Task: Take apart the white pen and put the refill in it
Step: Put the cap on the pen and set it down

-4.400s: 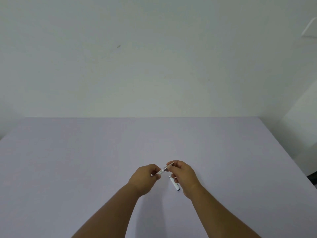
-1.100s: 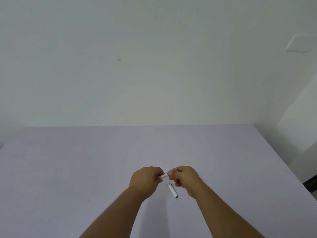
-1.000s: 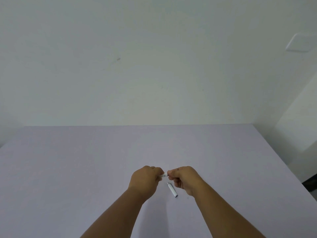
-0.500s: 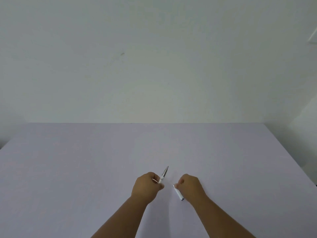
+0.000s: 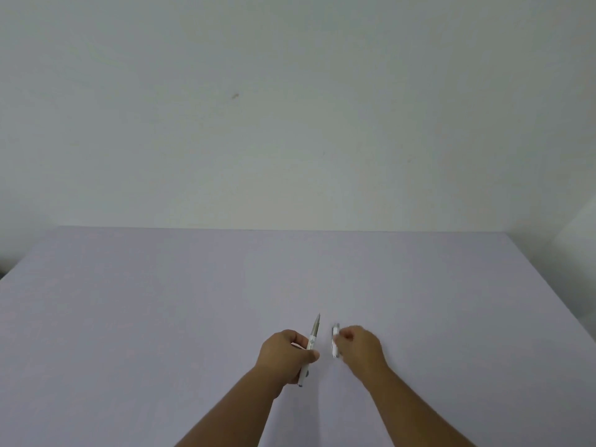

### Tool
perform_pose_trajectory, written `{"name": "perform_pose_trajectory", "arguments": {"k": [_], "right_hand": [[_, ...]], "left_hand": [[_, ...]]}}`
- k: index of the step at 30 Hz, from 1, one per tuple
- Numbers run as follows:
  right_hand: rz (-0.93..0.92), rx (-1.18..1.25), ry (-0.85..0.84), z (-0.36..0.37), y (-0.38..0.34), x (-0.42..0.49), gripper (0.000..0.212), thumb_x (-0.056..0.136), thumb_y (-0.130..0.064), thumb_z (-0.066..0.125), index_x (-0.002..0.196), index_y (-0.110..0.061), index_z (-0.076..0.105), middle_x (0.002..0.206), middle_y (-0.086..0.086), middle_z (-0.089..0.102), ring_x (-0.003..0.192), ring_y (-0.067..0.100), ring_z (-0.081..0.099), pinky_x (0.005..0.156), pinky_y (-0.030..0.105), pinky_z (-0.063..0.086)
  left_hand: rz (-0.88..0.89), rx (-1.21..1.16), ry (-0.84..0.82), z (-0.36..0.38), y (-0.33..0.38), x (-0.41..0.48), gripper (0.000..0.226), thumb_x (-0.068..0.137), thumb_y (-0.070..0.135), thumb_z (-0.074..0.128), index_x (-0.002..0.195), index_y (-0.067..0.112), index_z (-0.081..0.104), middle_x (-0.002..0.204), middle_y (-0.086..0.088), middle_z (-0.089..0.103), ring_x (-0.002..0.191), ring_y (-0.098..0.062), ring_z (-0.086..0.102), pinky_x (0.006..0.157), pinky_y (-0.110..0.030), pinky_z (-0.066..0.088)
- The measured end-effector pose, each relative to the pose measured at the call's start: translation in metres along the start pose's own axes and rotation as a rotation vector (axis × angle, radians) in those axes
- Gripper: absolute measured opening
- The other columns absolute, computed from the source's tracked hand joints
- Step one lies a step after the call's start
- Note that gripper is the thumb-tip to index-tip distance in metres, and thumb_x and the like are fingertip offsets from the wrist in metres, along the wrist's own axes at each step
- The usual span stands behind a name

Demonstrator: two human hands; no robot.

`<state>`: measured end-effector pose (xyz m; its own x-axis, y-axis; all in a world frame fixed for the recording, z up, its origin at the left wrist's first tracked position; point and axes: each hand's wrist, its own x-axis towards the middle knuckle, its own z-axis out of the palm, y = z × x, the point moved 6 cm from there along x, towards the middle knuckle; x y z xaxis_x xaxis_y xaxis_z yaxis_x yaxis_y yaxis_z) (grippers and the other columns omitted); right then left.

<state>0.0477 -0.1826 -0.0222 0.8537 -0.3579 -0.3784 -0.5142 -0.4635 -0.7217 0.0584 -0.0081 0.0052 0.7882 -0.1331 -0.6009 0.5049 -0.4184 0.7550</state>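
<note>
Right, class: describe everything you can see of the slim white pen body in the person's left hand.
The slim white pen body looks like plastic, with a tapered greyish tip pointing up and away from the person. It is tilted, raised off the pale lilac table. The left hand is closed around its middle, and a short end sticks out below the fist. No cap is on it.

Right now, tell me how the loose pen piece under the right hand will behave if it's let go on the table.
The piece looks like a short round tube, so it would likely roll on the flat table. It seems small and light; a nudge from the right hand could send it off. Probably stiff plastic.
</note>
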Motion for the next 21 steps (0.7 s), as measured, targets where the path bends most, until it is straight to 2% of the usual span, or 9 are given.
{"name": "perform_pose_trajectory", "arguments": {"k": [3,6,9,12,16,21], "right_hand": [[0.095,0.542,0.012,-0.015,-0.012,0.006,0.019,0.091,-0.022,0.057,0.083,-0.011,0.069,0.078,0.007,0.069,0.065,0.015,0.062,0.071,0.030,0.055],[0.092,0.784,-0.020,-0.025,-0.028,0.009,0.016,0.092,-0.017,0.058,0.096,-0.005,0.068,0.086,0.012,0.070,0.076,0.018,0.064,0.070,0.030,0.054],[0.072,0.808,-0.037,-0.028,-0.035,0.006,0.014,0.092,-0.014,0.058,0.096,-0.005,0.068,0.088,0.013,0.071,0.078,0.019,0.065,0.068,0.029,0.053],[0.051,0.781,-0.057,-0.027,-0.036,0.000,0.013,0.091,-0.013,0.058,0.087,-0.009,0.069,0.086,0.013,0.072,0.079,0.021,0.065,0.070,0.030,0.054],[0.016,0.685,-0.109,-0.022,-0.038,-0.008,0.015,0.089,-0.015,0.059,0.081,-0.011,0.071,0.081,0.009,0.072,0.074,0.018,0.064,0.068,0.029,0.055],[-0.001,0.591,-0.156,-0.013,-0.037,-0.016,0.017,0.088,-0.015,0.058,0.077,-0.011,0.070,0.070,0.004,0.068,0.065,0.014,0.062,0.064,0.026,0.054]], "left_hand": [[0.002,0.023,-0.010,0.002,0.004,-0.001,0.016,0.074,0.011,0.076,0.085,0.009,0.065,0.075,-0.009,0.066,0.058,-0.021,0.065,0.055,-0.030,0.059],[0.004,0.046,-0.020,0.005,0.008,-0.003,0.016,0.073,0.011,0.076,0.085,0.010,0.065,0.074,-0.008,0.067,0.058,-0.021,0.066,0.054,-0.029,0.059],[0.010,0.054,-0.026,0.008,0.010,-0.004,0.015,0.072,0.012,0.077,0.083,0.011,0.066,0.074,-0.008,0.068,0.057,-0.020,0.067,0.055,-0.029,0.060],[0.019,0.063,-0.029,0.008,0.011,-0.006,0.016,0.072,0.013,0.076,0.084,0.012,0.066,0.073,-0.006,0.068,0.055,-0.017,0.067,0.054,-0.027,0.060],[0.024,0.049,-0.022,0.009,0.010,-0.009,0.016,0.073,0.014,0.076,0.085,0.012,0.066,0.073,-0.007,0.069,0.055,-0.017,0.067,0.050,-0.025,0.057],[0.037,-0.006,-0.025,0.009,0.010,-0.011,0.020,0.074,0.011,0.076,0.090,0.006,0.065,0.073,-0.008,0.068,0.056,-0.018,0.066,0.055,-0.028,0.058]]}}
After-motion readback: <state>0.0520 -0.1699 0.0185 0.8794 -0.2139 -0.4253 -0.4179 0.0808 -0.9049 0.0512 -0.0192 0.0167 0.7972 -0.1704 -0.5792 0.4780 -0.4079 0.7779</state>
